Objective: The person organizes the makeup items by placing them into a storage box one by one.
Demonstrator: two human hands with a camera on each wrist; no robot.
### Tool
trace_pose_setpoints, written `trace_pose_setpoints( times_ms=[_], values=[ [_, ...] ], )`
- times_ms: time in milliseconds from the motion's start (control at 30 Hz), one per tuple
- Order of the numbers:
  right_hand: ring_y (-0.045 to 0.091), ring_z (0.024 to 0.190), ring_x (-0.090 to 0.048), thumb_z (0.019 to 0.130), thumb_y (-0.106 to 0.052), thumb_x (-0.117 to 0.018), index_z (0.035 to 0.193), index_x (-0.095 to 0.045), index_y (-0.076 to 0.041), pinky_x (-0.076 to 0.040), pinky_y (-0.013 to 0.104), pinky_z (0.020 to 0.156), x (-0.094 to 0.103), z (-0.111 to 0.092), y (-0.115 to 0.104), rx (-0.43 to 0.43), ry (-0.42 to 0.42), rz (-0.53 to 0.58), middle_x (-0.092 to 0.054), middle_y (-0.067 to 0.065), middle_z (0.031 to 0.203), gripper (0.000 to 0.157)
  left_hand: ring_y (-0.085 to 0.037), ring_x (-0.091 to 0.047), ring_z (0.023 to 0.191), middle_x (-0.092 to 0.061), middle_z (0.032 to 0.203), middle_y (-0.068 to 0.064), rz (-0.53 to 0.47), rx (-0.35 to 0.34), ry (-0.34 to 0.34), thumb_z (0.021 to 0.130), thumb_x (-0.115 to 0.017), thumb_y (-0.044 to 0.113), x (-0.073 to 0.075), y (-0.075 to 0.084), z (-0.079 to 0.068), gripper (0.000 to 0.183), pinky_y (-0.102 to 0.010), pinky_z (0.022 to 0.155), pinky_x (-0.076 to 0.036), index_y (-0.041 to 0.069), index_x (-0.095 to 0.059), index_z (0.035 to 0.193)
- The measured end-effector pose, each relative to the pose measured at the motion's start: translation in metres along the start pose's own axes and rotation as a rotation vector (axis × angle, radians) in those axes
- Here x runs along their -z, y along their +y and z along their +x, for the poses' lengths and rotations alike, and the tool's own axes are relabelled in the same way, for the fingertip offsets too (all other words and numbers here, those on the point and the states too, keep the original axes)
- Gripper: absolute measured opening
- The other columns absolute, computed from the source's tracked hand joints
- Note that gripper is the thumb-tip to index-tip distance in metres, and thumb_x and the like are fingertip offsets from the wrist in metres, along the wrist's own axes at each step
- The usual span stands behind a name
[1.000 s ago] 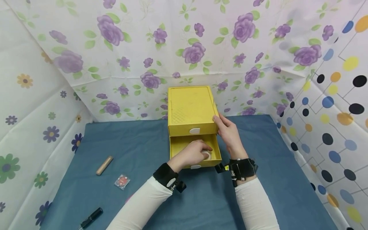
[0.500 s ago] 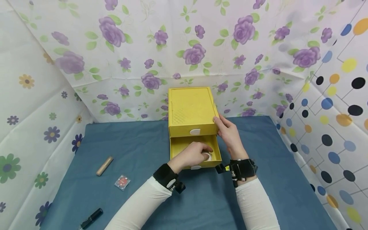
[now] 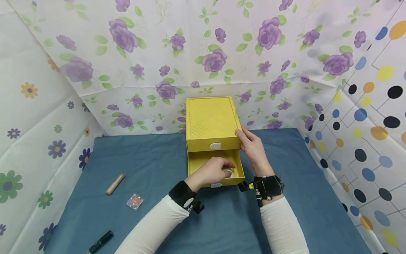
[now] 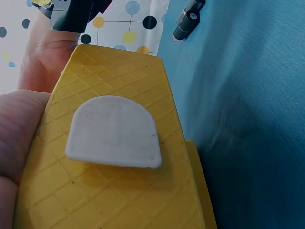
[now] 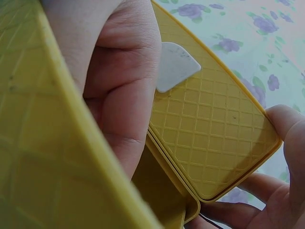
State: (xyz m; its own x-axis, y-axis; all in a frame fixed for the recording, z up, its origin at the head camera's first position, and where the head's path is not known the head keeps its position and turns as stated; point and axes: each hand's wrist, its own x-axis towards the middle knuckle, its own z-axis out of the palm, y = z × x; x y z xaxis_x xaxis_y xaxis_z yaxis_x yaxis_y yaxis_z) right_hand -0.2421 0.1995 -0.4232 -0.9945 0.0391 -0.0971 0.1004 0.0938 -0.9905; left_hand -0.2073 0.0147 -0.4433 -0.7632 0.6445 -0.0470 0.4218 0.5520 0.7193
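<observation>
A yellow two-drawer box (image 3: 212, 118) stands at the back of the cloth, its lower drawer (image 3: 236, 180) pulled out. Inside that drawer my left hand (image 3: 210, 170) holds a white ring (image 3: 231, 173), like a roll of tape, mostly hidden by the fingers. The right wrist view shows the left hand (image 5: 126, 86) reaching down behind the drawer's wall (image 5: 52, 143). My right hand (image 3: 253, 148) grips the box's right front corner, thumb near the top edge. In the left wrist view the drawer front (image 4: 109, 195) has a white pull tab (image 4: 114, 133).
On the blue cloth (image 3: 152, 158) at left lie a short light-brown cylinder (image 3: 115, 183), a small clear packet with a red pattern (image 3: 135, 201), and a dark pen-like thing (image 3: 100, 242) near the front. A flowered sheet (image 3: 142, 70) hangs behind the box.
The view shifts very slightly. Both hands, the box and the open drawer stay in the same places, with no visible change of hold.
</observation>
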Motion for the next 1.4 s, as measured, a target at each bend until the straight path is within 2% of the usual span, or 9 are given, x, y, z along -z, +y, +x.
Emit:
trace_pose_setpoints(
  times_ms=[267,633,1167,1400],
  values=[
    [0.020,0.129,-0.047,0.086,-0.066,-0.063,0.147,-0.045,-0.033,-0.043,0.045,0.107,-0.002,-0.001,-0.002,-0.003,-0.001,0.013,-0.037,0.002,0.155,0.072,-0.008,-0.060,0.094,-0.069,0.114,-0.005,-0.021,-0.031,0.022,0.097,-0.062,0.012,0.001,-0.001,-0.002,0.026,-0.030,0.086,-0.054,0.006,-0.069,0.121],
    [0.021,0.129,-0.047,0.086,-0.065,-0.063,0.147,-0.046,-0.032,-0.043,0.045,0.107,-0.002,-0.001,-0.002,0.004,0.000,0.016,-0.037,0.002,0.155,0.072,-0.008,-0.057,0.086,-0.066,0.103,0.002,0.015,-0.095,0.119,0.100,-0.058,0.016,0.001,-0.002,-0.005,0.022,-0.025,0.077,-0.054,0.008,-0.071,0.116],
    [0.019,0.129,-0.047,0.085,-0.068,-0.063,0.148,-0.045,-0.032,-0.043,0.044,0.107,-0.003,0.000,-0.001,-0.002,0.004,0.007,-0.036,0.001,0.156,0.075,-0.003,-0.058,0.089,-0.067,0.101,0.007,0.009,-0.133,0.270,0.101,-0.060,0.022,0.005,0.002,-0.010,0.020,-0.026,0.080,-0.055,0.011,-0.074,0.109],
    [0.019,0.128,-0.048,0.083,-0.069,-0.063,0.149,-0.043,-0.032,-0.043,0.044,0.106,-0.002,0.001,-0.001,-0.019,0.013,0.002,-0.036,0.001,0.156,0.078,-0.002,-0.056,0.090,-0.068,0.103,0.009,-0.013,-0.170,0.307,0.102,-0.059,0.023,0.008,0.005,-0.015,0.020,-0.029,0.079,-0.055,0.012,-0.074,0.108]
  ],
)
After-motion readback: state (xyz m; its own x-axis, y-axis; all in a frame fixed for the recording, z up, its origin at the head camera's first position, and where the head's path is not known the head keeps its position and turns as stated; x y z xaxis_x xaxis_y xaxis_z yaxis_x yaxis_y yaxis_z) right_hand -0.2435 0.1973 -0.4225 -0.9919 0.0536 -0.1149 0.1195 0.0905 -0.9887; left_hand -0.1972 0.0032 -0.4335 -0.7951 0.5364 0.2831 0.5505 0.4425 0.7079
